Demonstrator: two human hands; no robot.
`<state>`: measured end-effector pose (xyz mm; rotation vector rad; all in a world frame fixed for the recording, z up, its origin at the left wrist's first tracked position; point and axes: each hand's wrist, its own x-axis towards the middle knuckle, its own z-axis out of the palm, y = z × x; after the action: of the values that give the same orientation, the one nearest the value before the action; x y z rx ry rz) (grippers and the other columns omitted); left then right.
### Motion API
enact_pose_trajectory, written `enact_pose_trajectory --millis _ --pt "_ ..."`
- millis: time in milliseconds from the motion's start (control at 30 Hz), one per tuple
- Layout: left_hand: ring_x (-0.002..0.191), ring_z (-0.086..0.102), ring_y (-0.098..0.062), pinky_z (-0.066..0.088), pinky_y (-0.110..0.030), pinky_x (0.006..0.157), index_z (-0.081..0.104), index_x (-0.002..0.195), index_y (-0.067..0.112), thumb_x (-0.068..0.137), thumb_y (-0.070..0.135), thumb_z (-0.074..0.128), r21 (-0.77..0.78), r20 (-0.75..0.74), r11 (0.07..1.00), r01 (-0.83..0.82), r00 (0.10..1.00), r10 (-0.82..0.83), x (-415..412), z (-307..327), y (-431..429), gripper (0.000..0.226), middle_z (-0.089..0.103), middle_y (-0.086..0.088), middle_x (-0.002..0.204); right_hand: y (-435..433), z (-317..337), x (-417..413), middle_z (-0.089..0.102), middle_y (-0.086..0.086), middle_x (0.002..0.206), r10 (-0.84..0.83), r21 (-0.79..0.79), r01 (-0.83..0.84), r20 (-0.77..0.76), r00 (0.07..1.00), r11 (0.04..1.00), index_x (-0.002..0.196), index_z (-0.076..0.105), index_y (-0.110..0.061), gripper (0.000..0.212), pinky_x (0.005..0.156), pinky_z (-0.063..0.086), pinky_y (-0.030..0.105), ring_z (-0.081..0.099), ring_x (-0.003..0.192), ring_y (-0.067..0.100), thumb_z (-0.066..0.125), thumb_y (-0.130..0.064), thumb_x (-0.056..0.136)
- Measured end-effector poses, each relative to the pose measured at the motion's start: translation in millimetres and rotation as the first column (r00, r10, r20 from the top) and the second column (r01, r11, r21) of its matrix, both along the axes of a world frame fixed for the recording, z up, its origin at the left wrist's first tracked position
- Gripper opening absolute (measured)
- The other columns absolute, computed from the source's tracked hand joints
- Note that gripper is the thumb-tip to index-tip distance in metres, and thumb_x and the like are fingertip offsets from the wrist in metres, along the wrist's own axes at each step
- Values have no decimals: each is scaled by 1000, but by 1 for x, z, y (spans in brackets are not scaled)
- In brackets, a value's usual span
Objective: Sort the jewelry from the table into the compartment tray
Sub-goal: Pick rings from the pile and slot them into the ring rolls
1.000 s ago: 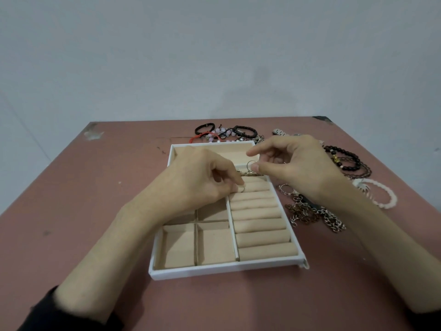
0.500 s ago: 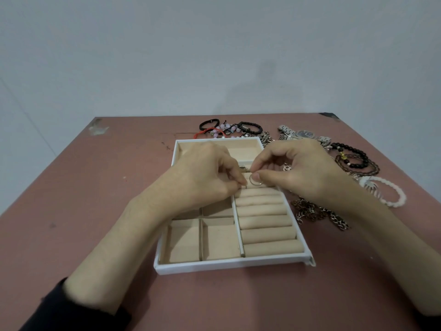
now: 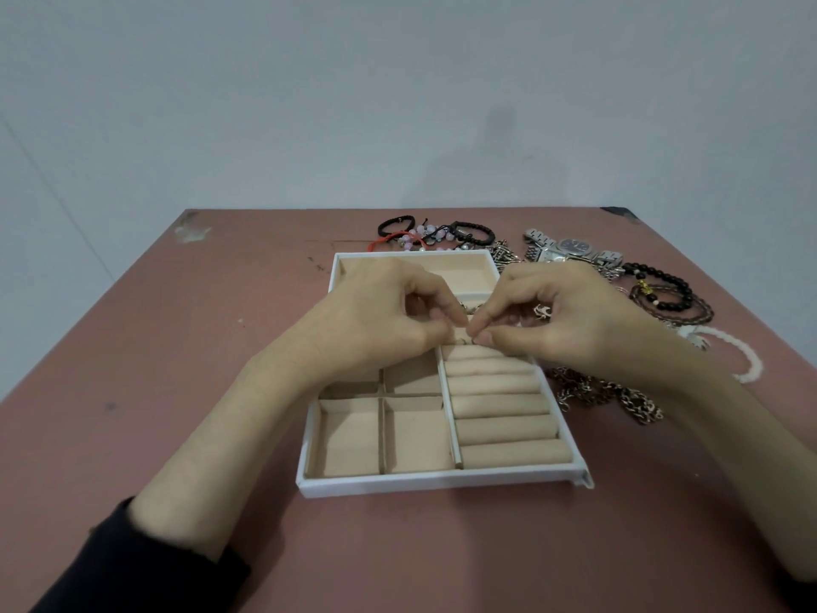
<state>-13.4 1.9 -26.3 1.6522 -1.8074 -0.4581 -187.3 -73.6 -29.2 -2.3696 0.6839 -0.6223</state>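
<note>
Both forearms reach in from the near edge and meet over the far half of the tray [image 3: 442,483].

Left hand [image 3: 380,320]: knuckles up, fingers curled, thumb and forefinger tips pressed together at the top of the roll column. Cannot tell if they grip anything.

Right hand [image 3: 570,318]: mirrors it, thumb and forefinger pinching a small metal ring [image 3: 463,342], other fingers bent and raised. The ring sits low between the two sets of fingertips, right at the topmost roll and mostly hidden.

Change from half a second ago: the ring then stood clear in the right pinch, its full circle showing. Now it is lower and only a sliver shows. The fingertips of both hands have closed in on each other.

Tray: white, hard-edged frame, beige velvety lining, square pockets on the left, padded rolls [image 3: 504,404] on the right.

Table [image 3: 177,347]: dull reddish, scuffed.

To the right of the tray: a steel watch [image 3: 570,250], glossy black bead bracelets [image 3: 663,285], tangled link chains [image 3: 610,395].

Dark sleeve [image 3: 146,564] on the left arm.
</note>
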Motion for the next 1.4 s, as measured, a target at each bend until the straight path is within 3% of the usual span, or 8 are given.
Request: enact_pose_trajectory --millis 100,267,500,700,1000,1133,1267,1400 --pt "62 52 -5 37 -8 56 73 78 31 80 11 62 -39 -40 998 -50 998 48 2 3 -1 24 63 8 66 -1 3 -4 60 -7 71 10 22 -10 -22 1000 1000 81 76 -21 13 61 43 17 53 64 4 73 -8 77" --pt "75 56 -11 39 -6 60 73 78 30 80 10 60 -53 -70 994 -92 994 89 3 2 0 24 68 7 75 -2 5 -6 61 -5 72 -31 7 31 -35 999 999 73 74 -19 4 67 45 25 54 68 10 75 -15 74" --pt "75 55 -10 38 -5 59 73 78 29 80 9 60 -55 -65 994 -97 994 93 2 2 -1 24 68 9 73 -2 1 -2 55 -9 70 -24 13 25 -48 999 1000 73 74 -18 6 60 38 13 49 64 2 75 -13 74" --pt "66 52 -2 38 -6 58 73 77 31 80 10 61 -58 -58 993 -98 994 95 3 1 -1 24 64 14 66 -2 -1 -1 57 -8 70 -48 14 49 -48 998 999 75 71 -20 9 60 38 12 50 65 3 76 -12 73" --pt "71 54 -7 39 -7 59 73 78 31 81 12 61 -64 -47 994 -91 995 88 3 0 -2 23 67 10 73 -1 4 -2 55 -1 66 -67 119 66 1 998 991 79 67 -15 7 57 40 11 45 57 0 72 -10 78" --pt "74 56 -7 40 -10 60 73 81 31 82 15 61 -90 -51 991 -94 995 89 2 1 -3 21 69 10 79 -5 9 -8 57 0 72 -170 158 150 124 977 976 83 68 -17 4 55 43 15 47 59 7 67 -13 83" --pt "80 57 1 41 -9 67 73 88 27 83 17 61 -110 -68 990 -89 994 82 -10 5 -7 17 69 14 81 -19 14 -25 67 0 82 -264 164 232 210 941 959 86 69 -21 5 69 45 17 57 71 5 66 -17 85" --pt "80 58 0 40 -9 68 72 91 24 84 18 63 -99 6 995 -4 1000 5 -32 15 -18 13 68 11 85 -41 17 -53 66 0 76 -416 146 392 226 881 908 81 70 -23 6 61 43 16 55 67 5 67 -19 84"
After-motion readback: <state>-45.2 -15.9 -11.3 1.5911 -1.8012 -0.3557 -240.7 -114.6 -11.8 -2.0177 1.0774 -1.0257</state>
